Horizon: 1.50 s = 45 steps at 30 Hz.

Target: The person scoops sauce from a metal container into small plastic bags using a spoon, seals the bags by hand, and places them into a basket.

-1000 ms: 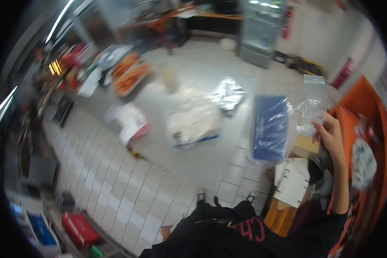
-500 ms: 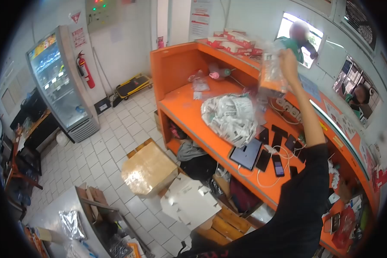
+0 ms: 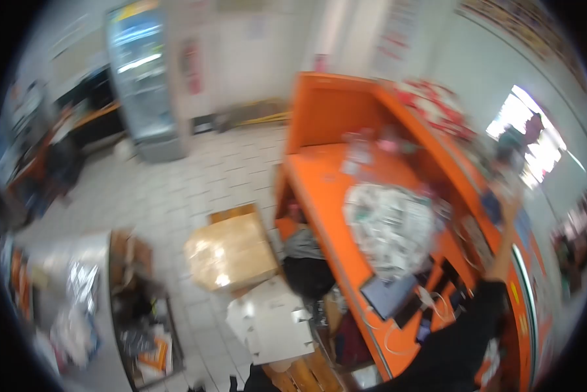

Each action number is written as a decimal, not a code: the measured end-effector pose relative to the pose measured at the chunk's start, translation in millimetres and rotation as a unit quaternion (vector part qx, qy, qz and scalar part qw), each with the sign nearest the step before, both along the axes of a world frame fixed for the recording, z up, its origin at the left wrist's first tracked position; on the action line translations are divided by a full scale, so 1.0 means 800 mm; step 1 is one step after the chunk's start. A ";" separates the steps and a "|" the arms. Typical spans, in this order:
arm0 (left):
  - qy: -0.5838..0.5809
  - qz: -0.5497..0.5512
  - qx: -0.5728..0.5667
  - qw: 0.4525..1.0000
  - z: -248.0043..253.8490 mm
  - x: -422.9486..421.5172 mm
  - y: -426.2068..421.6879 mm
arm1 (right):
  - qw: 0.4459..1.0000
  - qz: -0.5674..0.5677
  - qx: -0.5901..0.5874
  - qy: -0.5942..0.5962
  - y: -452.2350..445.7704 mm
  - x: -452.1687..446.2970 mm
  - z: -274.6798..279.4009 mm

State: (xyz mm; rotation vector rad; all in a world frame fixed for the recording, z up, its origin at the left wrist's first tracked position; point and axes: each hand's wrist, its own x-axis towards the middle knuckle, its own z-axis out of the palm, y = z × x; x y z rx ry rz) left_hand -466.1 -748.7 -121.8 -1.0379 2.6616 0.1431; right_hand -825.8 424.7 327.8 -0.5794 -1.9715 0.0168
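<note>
My right hand (image 3: pixel 510 195) is stretched out over the back ledge of the orange counter, close to the bright service window. Motion blur smears its fingers. A pale, blurred shape shows at the hand, and I cannot make out whether it is the clear plastic bag. On the far side, a person (image 3: pixel 510 142) in green is at the window. Below my arm, a large bundle in printed white plastic (image 3: pixel 391 225) lies on the counter (image 3: pixel 316 189). Beside it are a tablet (image 3: pixel 388 295), phones and white cables. My left hand is out of view.
Red-and-white boxes (image 3: pixel 434 108) sit on the counter's upper ledge. A brown carton (image 3: pixel 231 251) and an opened white cardboard piece (image 3: pixel 270 320) stand left of the counter. A metal table (image 3: pixel 52 251) is at lower left, with a glass-door fridge (image 3: pixel 140 85) farther back.
My view has swung left, so the counter appears farther right. My right hand, which held up a clear plastic bag with orange-brown contents, has reached farther toward the window and the person there.
</note>
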 end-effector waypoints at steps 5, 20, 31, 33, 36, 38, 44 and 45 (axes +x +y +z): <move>0.267 0.059 0.156 0.949 -0.027 0.032 0.025 | 0.983 -0.007 0.151 -0.102 -0.132 -0.034 0.014; 0.293 -0.264 0.557 0.731 0.166 -0.022 0.071 | 0.495 0.606 -0.308 -0.541 -1.143 0.386 -0.357; 0.176 -0.288 0.528 0.779 0.203 0.094 -0.158 | 0.529 0.510 -0.360 -0.575 -1.245 0.582 -0.334; 0.134 -0.392 0.496 0.763 0.174 0.097 -0.173 | 0.539 0.502 -0.368 -0.568 -1.238 0.604 -0.323; -0.009 -0.465 0.591 0.659 0.172 0.108 -0.111 | 0.599 0.514 -0.349 -0.506 -1.215 0.653 -0.309; -0.136 -0.486 0.635 0.585 0.192 0.120 -0.038 | 0.666 0.432 -0.392 -0.464 -1.202 0.697 -0.290; -0.311 -0.561 0.649 0.409 0.221 0.251 0.178 | 0.801 0.244 -0.491 -0.242 -1.178 0.933 -0.260; -0.333 -0.604 0.623 0.370 0.236 0.281 0.207 | 0.827 0.173 -0.503 -0.181 -1.182 0.979 -0.262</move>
